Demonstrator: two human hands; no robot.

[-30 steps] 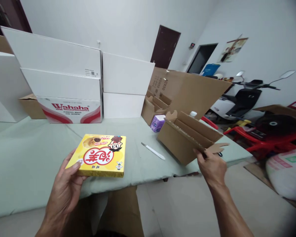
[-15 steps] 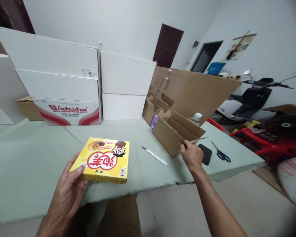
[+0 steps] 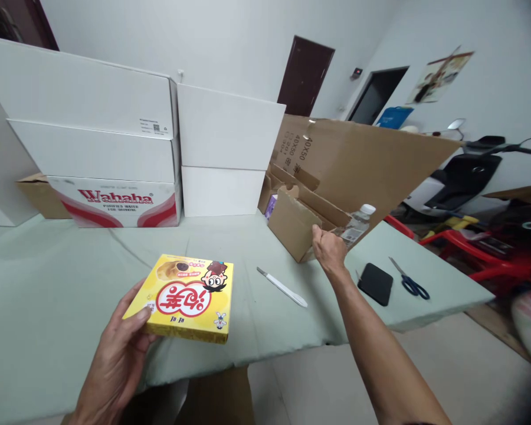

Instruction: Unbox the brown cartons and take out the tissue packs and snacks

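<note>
A yellow snack box (image 3: 183,298) with red lettering and cartoon figures rests in my left hand (image 3: 121,345), the thumb on its top and the fingers beneath. It is held over the front edge of the table. My right hand (image 3: 330,251) grips the near edge of an open brown cardboard box (image 3: 292,227) at the table's right side; part of that rim is hidden by the fingers. Between the hands lies a white-handled craft knife (image 3: 283,287). A clear plastic bottle (image 3: 358,224) with a white cap stands just behind my right hand.
On the right of the table (image 3: 221,242) lie a black flat object (image 3: 375,283) and dark blue scissors (image 3: 409,278). White cartons, one a Wahaha carton (image 3: 119,203), line the back. A large cardboard sheet (image 3: 363,147) stands upright behind the brown box. A purple package (image 3: 271,205) sits beside it.
My right hand has pushed the brown box away, toward the back, uncovering more of the bottle and the black object. The snack box stays in my left hand, nearly in place.
</note>
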